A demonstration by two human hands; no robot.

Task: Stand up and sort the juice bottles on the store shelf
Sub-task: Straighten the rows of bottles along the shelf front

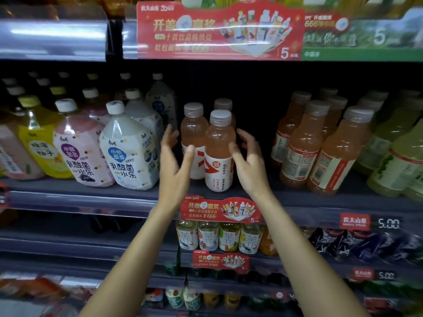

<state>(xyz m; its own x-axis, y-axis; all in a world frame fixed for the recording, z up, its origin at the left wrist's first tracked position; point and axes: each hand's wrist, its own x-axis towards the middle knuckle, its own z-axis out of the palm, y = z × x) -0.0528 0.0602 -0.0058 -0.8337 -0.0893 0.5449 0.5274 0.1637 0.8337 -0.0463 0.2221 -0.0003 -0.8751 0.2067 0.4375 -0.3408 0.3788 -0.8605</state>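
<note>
As three pink juice bottles stand upright in a small cluster at the middle of the shelf (91, 197), the front bottle (219, 152), its label facing out, sits nearest the edge, with a second bottle (193, 133) just behind to its left and a third (223, 106) mostly hidden at the back. A person's left hand (176, 161) and right hand (248, 161) flank that front bottle, both spread wide and gripping nothing; the right thumb appears to brush the bottle's side, while the left thumb lies in front of the second bottle, and whether it touches cannot be told. To the right, well apart across a dark gap, a row of orange bottles (302, 147) stands with its barcodes turned forward, and to the left a white jug (128, 152) leans with other tilted jugs. A red promotion tag (219, 210) hangs on the rail below. The step in hand looks like squaring up the pink group: closing both palms evenly around the lower, labelled part should keep the bottle from tipping, and sliding rather than lifting would spare its neighbours. The loose spacing means a nudge could topple the rear bottles.
</note>
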